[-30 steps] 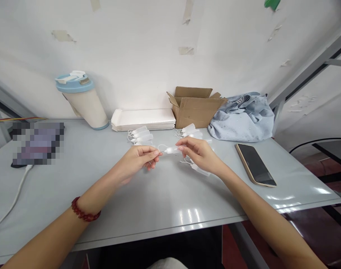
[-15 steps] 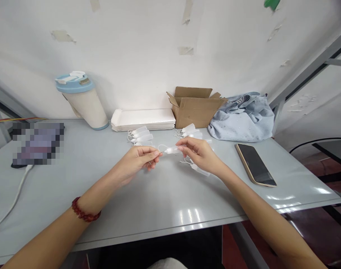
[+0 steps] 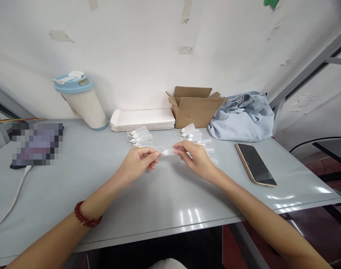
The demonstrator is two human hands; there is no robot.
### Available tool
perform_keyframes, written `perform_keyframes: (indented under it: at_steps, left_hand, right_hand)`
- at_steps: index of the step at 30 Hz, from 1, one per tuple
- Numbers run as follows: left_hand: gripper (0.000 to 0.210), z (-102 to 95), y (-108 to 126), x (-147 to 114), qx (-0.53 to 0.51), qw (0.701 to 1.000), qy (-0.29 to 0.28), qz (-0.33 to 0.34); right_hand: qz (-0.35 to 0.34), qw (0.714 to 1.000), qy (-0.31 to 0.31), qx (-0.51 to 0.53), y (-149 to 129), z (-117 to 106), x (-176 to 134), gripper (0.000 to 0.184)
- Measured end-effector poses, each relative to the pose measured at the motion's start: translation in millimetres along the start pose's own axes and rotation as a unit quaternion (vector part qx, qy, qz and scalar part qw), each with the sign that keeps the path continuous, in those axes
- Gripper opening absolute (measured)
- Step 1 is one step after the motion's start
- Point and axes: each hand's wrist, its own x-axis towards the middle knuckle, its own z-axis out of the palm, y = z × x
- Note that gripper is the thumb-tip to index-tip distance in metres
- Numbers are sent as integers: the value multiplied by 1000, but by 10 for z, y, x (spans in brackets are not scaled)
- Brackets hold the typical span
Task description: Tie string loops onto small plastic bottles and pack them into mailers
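Note:
Between my two hands is a small translucent white needle-tip squeeze bottle (image 3: 168, 152), lying roughly level just above the table. My right hand (image 3: 195, 158) pinches the bottle's body at its right end. With thumb and forefinger, my left hand (image 3: 141, 160) closes on the thin tip at the other end; the very point is hidden by the fingertips. A thin white loop (image 3: 160, 148) arches over the tip. Behind my left hand lie several similar bottles (image 3: 142, 137) with white strings. More such bottles (image 3: 189, 129) lie behind and partly under my right hand.
A stack of white envelopes (image 3: 142, 117) and an open cardboard box (image 3: 197, 112) stand by the wall. To their left is a tumbler (image 3: 85, 106); to their right, a pale blue cloth bag (image 3: 243, 119). Phones lie right (image 3: 256, 164) and left (image 3: 37, 144), the left one cabled.
My right hand has shifted slightly left and down, and more of the bottle's body shows between my hands. My left hand keeps its pinch on the tip.

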Motion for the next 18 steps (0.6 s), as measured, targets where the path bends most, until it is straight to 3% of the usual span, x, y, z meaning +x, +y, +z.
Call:
perform_keyframes:
  at_steps: [10,18]
  left_hand:
    - [25,23,21,-20,14,1000,7,-6]
    - [27,-62,-27,44,-5,1000,-27,15]
  right_hand:
    - [-6,1000,21,-2,-56,71,-37,12]
    - [19,1000,23,7,-29,31,-19,11]
